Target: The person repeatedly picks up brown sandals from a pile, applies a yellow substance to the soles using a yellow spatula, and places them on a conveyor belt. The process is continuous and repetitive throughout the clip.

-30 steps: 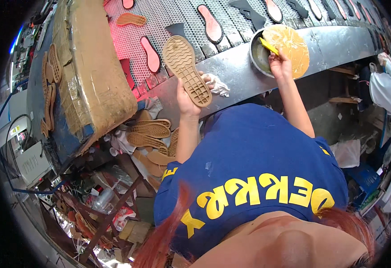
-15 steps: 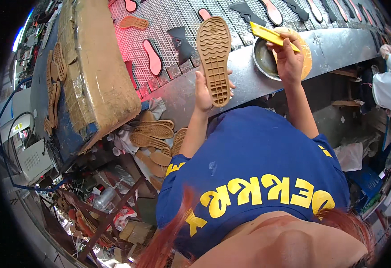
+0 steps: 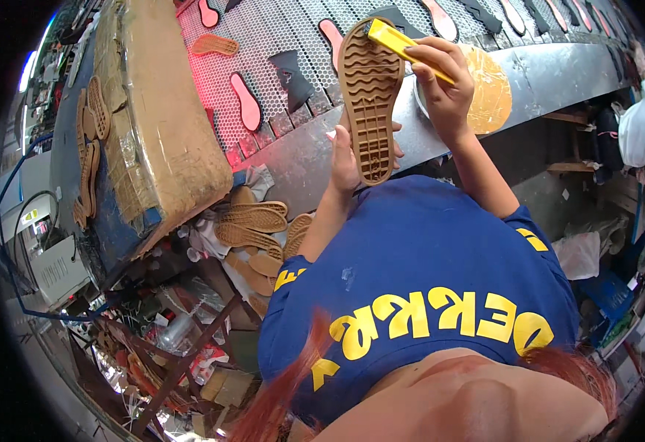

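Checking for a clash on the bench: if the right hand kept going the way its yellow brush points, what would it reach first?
Most likely the tan shoe sole that the left hand holds up. The right hand aims the yellow brush up and left, its tip already at the sole's upper edge; whether they touch is unclear.

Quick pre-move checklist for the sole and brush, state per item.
1. Left hand grips the tan shoe sole at its lower end: ok.
2. Tread side faces the camera: ok.
3. Right hand holds the yellow brush: ok.
4. Brush head is at the sole's top end; actual contact: cannot tell.
5. Glue on the bristles: cannot tell.
6. Metal bowl lies right behind the right hand: ok.
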The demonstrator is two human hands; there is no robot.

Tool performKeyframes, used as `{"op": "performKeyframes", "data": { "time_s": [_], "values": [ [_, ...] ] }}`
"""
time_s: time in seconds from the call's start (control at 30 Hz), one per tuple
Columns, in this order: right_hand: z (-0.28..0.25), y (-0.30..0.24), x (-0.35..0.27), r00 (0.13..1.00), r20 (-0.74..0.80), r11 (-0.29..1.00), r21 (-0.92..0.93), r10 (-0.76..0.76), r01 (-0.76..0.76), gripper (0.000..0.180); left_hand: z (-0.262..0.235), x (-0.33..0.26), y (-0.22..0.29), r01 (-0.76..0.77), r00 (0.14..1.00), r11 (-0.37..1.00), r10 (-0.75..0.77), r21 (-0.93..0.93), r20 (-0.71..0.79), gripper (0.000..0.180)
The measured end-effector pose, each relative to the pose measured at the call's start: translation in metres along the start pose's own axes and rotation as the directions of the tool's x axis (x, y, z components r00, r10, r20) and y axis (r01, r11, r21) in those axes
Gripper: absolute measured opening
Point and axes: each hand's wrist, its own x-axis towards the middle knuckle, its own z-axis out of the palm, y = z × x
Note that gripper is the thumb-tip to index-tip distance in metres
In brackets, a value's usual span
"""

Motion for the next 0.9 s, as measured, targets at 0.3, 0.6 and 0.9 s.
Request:
{"op": "performKeyframes", "data": {
  "time_s": [0.3, 0.6, 0.9],
  "values": [
    [0.006, -0.005, -0.002, 0.984, 0.130, 0.990, -0.057, -0.120, 0.128, 0.026, -0.001, 0.001, 0.003, 0.022, 1.000, 0.997, -0.021, 0.068, -0.018, 0.078],
    [-0.012, -0.013, 0.001, 0.908, 0.398, 0.990, 0.100, -0.129, 0.097, 0.025, -0.001, 0.002, 0.010, 0.020, 1.000, 1.000, -0.019, 0.024, -0.007, 0.077],
    [-0.021, -0.023, -0.019, 0.825, 0.553, 0.992, 0.108, -0.116, 0.067, 0.028, 0.006, 0.009, 0.015, 0.041, 0.989, 0.987, -0.063, -0.154, -0.137, 0.076]
  ]
}}
